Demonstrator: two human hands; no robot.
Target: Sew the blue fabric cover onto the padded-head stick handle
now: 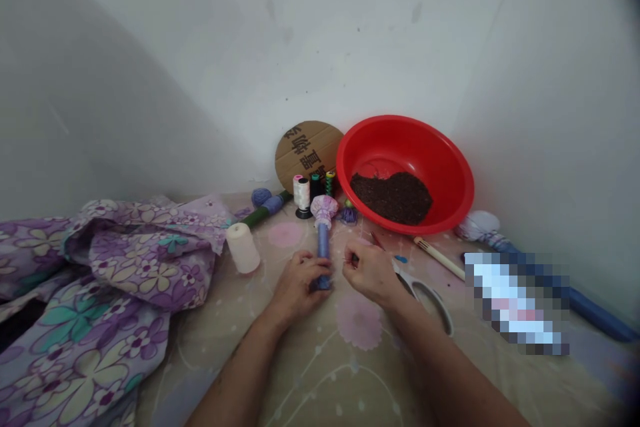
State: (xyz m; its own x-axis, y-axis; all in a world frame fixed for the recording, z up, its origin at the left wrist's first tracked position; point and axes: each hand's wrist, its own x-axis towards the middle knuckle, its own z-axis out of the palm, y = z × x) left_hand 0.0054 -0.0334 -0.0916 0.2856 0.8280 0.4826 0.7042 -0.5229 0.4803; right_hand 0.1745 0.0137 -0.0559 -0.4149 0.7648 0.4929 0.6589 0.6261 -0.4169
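My left hand (pixel 303 283) is closed round the lower part of a blue-wrapped stick (pixel 323 245). Its far end carries a round head bundled in pink-and-white cloth (pixel 325 207). Just right of the stick, apart from it, my right hand (pixel 367 271) is closed in a pinch. What its fingers hold, if anything, is too small to make out. White-handled scissors (pixel 435 303) lie beside and partly behind my right wrist. A white thread cone (pixel 243 249) stands to the left, and several thread spools (pixel 303 195) stand beyond the cloth head.
Purple floral cloth (pixel 115 287) is heaped at left. A red basin (pixel 460 180) with dark loose material (pixel 395 197) leans at the back, beside a cardboard disc (pixel 305 147). A cream stick (pixel 440 258) and a longer blue-wrapped stick (pixel 595 313) lie at right, near a pixelated object (pixel 517 307).
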